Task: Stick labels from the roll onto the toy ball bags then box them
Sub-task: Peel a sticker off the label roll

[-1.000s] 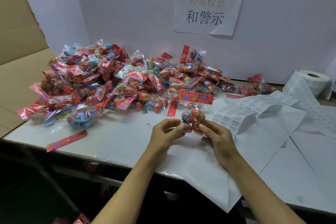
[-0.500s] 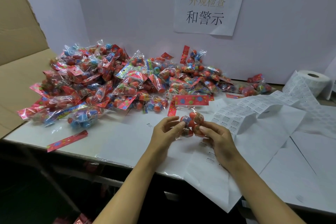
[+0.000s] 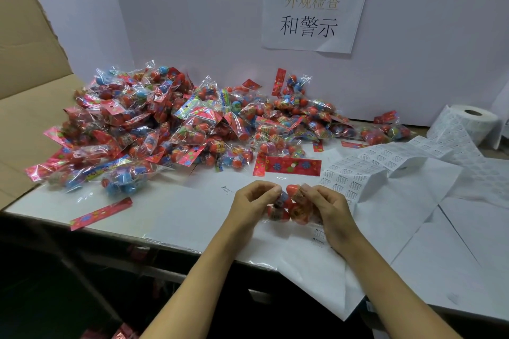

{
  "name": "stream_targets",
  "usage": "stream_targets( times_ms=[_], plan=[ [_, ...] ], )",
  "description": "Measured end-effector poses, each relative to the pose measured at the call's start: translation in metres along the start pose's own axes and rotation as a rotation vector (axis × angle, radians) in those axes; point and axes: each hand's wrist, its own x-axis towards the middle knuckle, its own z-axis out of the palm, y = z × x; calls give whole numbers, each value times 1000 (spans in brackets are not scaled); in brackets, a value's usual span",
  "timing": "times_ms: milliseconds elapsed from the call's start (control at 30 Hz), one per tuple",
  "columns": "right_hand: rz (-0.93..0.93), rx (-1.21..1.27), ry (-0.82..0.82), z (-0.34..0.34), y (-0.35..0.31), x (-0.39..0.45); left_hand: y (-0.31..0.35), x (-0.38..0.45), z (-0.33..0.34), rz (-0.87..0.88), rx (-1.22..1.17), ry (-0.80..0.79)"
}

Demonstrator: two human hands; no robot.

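Both hands hold one clear plastic bag of red and blue toy balls [image 3: 286, 208] just above the near part of the white table [image 3: 170, 217]; the left hand [image 3: 252, 205] pinches its left side with curled fingers, the right hand [image 3: 326, 209] pinches its right side likewise; the fingertips of the two hands lie close together over the top of the bag; whether a label is on the bag cannot be told. Just beyond the hands lies a red cardboard header strip with flower print [image 3: 292, 166], flat on the table; to the right of the hands an unrolled white strip of small printed labels [image 3: 385, 162] runs across loose white backing sheets [image 3: 407, 217] to the white label roll [image 3: 475, 120] at the far right edge. A large heap of similar clear bags of toy balls [image 3: 176, 124] covers the far left of the table; a loose red strip [image 3: 100, 213] lies near the front left edge; a brown cardboard box flap [image 3: 30, 52] stands at the left; a white paper sign with Chinese characters [image 3: 315, 9] is fixed to the white wall behind.
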Motion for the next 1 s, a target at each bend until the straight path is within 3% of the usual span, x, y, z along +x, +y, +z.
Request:
stream_targets(
  times_ms=[267,633,1000],
  plan=[
    [3,30,41,0,3,2,-1,0,-1,9,17,-11],
    [24,66,77,-3,8,8,0,-2,-3,9,25,-154],
    [-57,-21,95,-4,11,10,-1,-3,-2,42,-20,-37]
  ],
)
